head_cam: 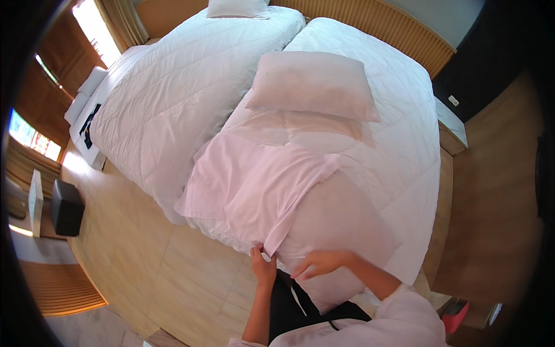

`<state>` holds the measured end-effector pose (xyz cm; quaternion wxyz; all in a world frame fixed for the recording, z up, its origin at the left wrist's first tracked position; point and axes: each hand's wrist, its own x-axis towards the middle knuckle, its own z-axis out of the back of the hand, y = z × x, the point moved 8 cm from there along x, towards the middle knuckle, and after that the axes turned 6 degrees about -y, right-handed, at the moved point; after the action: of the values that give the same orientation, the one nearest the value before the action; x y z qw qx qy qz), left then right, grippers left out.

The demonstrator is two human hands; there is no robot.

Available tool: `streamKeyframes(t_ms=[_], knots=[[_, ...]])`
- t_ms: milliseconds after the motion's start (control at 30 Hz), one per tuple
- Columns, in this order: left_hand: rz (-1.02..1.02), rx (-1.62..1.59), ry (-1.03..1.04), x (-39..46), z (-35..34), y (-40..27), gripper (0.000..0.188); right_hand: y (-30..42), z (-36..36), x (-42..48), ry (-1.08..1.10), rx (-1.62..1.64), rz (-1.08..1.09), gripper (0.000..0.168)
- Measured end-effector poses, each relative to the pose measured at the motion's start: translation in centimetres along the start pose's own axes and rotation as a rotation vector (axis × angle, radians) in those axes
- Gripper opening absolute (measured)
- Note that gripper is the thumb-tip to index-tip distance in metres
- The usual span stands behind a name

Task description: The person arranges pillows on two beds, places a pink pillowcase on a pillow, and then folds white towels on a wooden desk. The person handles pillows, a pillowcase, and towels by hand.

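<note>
My left hand (263, 264) pinches the hem at the near corner of a pale pink pillowcase (251, 178). The pillowcase lies loosely over the bed, its folded edge running along one end of a bare pillow (338, 217). How far the pillow sits inside the case is hard to see. My right hand (323, 263), slightly blurred, is over the near part of the pillow with its fingers apart and curved toward the left hand. The pillow's near corner hangs over the bed edge against my dark trousers. A second pillow (314, 84) lies flat farther up the same bed.
Two beds with white quilted duvets (182, 86) stand side by side against a slatted wooden headboard (407, 30). A third pillow (238, 8) is at the far end. On the left are a dark stool (67, 208) and a cushioned window bench (125, 60). A bedside shelf (451, 126) stands right.
</note>
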<state>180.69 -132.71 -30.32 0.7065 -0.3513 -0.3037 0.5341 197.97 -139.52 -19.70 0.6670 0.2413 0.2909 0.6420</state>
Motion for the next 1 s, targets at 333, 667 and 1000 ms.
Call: streamKeyframes(t_ms=[333, 667, 1000], knots=[[-0.412, 0.192, 0.087, 9.8, -7.9, -18.1, 0.059, -27.3, 6.5, -0.6, -0.603, 0.463, -1.124, 0.072], [-0.589, 0.247, 0.267, 15.3, -8.3, -24.5, 0.017, -3.6, 7.1, 5.0, -0.452, -0.016, -0.678, 0.055], [-0.754, -0.023, 0.440, 7.5, -2.2, -24.5, 0.037, -5.6, -0.4, 7.5, -0.644, -0.174, -0.488, 0.042]])
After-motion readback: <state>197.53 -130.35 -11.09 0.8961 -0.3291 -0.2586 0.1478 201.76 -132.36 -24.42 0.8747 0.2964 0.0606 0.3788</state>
